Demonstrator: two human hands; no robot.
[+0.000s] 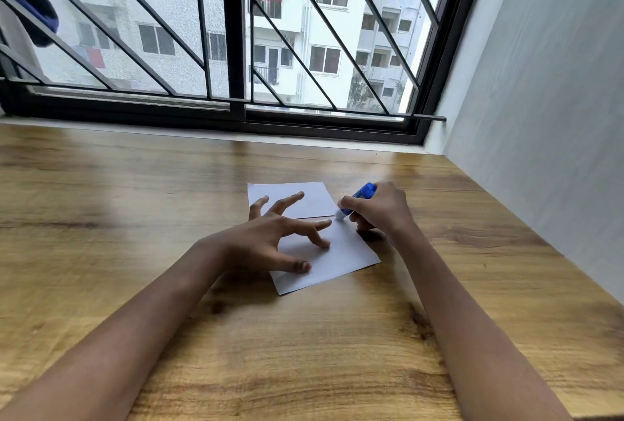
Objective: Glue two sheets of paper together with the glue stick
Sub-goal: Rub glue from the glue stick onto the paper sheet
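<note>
Gripping glue stick in right hand, tip on near sheet | left hand spread, fingertips pinning it

A wooden table meets a barred window and grey wall.

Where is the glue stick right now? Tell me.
In the head view, the glue stick is right of centre, gripped in the right hand, its white tip down at the far right corner of the near sheet.

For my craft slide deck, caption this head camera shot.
Left hand steadies the near sheet while the right hand runs a blue glue stick along its far edge.
</note>
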